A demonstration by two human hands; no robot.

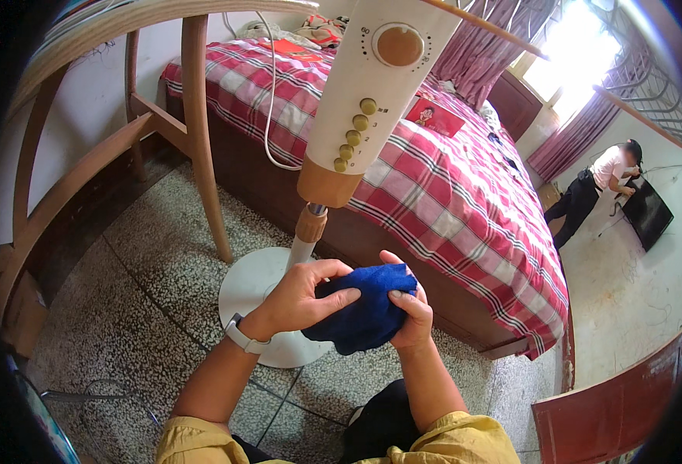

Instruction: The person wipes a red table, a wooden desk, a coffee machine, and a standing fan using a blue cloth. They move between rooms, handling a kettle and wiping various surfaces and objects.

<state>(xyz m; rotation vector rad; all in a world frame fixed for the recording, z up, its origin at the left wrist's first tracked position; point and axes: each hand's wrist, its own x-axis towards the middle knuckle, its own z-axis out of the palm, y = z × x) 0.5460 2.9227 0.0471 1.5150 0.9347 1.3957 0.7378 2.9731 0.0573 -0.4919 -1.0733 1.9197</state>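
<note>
A bunched dark-blue cloth [370,313] is held between both hands in front of a standing electric fan. My left hand [309,296], with a pale watch on its wrist, grips the cloth's left side, thumb on top. My right hand [413,316] pinches its right edge, thumb over the fabric and fingers behind. Beyond the cloth rises the fan's white control column [370,87], with a round brown timer knob [399,45] and a slanting row of olive push buttons [353,137]. Its round white base [248,284] rests on the floor, partly hidden by my left arm.
A bed with a red plaid cover [422,174] lies behind the fan, a red box [435,116] on it. A wooden table frame [199,116] stands at left on the speckled floor [115,325]. At far right a person [599,174] touches a flat television [645,211].
</note>
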